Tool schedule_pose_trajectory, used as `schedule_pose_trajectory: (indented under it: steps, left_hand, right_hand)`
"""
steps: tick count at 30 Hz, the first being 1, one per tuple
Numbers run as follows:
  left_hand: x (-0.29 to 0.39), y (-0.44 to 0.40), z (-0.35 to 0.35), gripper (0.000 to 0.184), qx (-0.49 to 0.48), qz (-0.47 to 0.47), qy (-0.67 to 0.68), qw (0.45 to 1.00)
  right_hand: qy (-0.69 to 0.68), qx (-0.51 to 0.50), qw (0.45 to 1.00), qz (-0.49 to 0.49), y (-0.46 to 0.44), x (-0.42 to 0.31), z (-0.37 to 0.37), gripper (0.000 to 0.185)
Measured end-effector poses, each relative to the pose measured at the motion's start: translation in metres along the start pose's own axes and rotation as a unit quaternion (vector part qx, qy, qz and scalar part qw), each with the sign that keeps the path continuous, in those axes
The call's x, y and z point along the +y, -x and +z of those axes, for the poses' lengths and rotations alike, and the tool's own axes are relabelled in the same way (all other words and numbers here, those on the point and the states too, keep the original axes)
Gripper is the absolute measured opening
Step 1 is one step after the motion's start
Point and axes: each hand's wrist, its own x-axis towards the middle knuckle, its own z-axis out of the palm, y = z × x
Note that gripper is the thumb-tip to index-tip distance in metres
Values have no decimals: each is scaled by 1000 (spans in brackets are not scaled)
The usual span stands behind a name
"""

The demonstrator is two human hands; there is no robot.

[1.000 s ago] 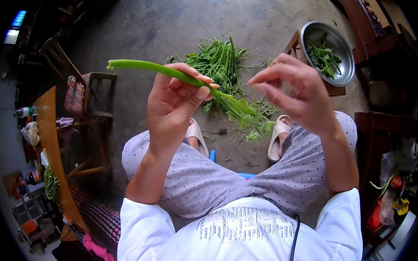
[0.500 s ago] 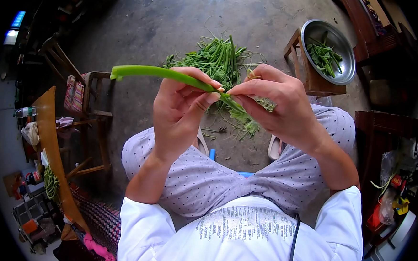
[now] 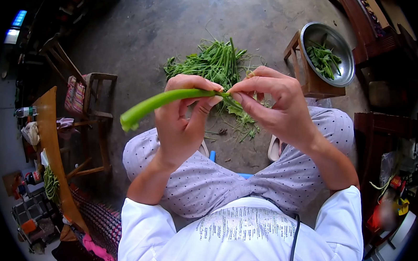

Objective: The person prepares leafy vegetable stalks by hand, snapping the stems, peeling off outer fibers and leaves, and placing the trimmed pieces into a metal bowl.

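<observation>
Green stalk (image 3: 164, 100) sits aloft over the floor (image 3: 159, 23), pinched in the left fingers (image 3: 201, 113), with the right fingers (image 3: 259, 84) grasping its thin end; too hard a tug could snap it between them.

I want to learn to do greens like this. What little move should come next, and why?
I'd say the right hand should probably tug gently sideways while the left hand holds the stem steady. Both hands pinch close together near its thin end, so a small pull could snap or peel it just there.
</observation>
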Motion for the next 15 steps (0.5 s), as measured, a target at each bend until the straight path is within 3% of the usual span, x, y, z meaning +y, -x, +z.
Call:
schedule_pose_trajectory:
  steps: [4,7,9,15]
  left_hand:
    - [-2,1,0,24,-3,41,-24,999]
    - [-2,-1,1,23,3,43,-5,999]
    - [-2,-2,2,24,3,45,-3,999]
    - [-4,-3,-1,24,-16,61,-56,996]
  right_hand:
    - [-13,-6,1000,24,-1,2,0,9]
    - [-91,-34,992,83,1,8,2,13]
    - [-212,-18,965,150,1,9,7,14]
    - [-309,-26,932,190,3,12,12,17]
